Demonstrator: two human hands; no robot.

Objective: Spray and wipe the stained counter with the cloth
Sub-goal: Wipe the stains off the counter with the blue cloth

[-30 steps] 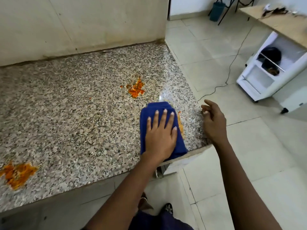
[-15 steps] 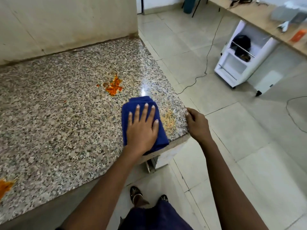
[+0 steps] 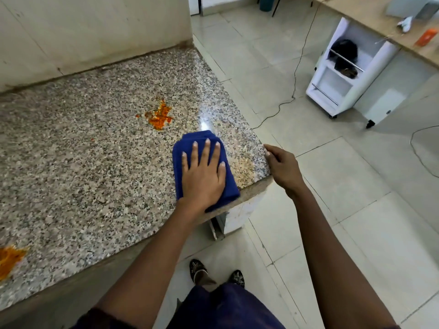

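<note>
A folded blue cloth [image 3: 228,184] lies near the front right corner of the speckled granite counter [image 3: 83,162]. My left hand [image 3: 203,176] presses flat on it with straight, spread fingers. My right hand [image 3: 283,168] rests on the counter's right edge, fingers curled over the rim. An orange stain [image 3: 159,116] sits behind the cloth, apart from it. A second orange stain [image 3: 9,258] shows at the far left front. A faint yellowish smear [image 3: 244,169] lies between cloth and right edge. No spray bottle is in view.
A beige wall [image 3: 95,32] backs the counter. Tiled floor [image 3: 332,186] spreads to the right, with a thin cable [image 3: 294,91] across it. A white wheeled cabinet [image 3: 342,79] stands under a wooden desk [image 3: 380,22] at the upper right. My feet [image 3: 216,273] are below the counter's front edge.
My left hand and the cloth shifted slightly left along the counter's front corner. My right hand came down from the air onto the counter's right edge and stays there.
</note>
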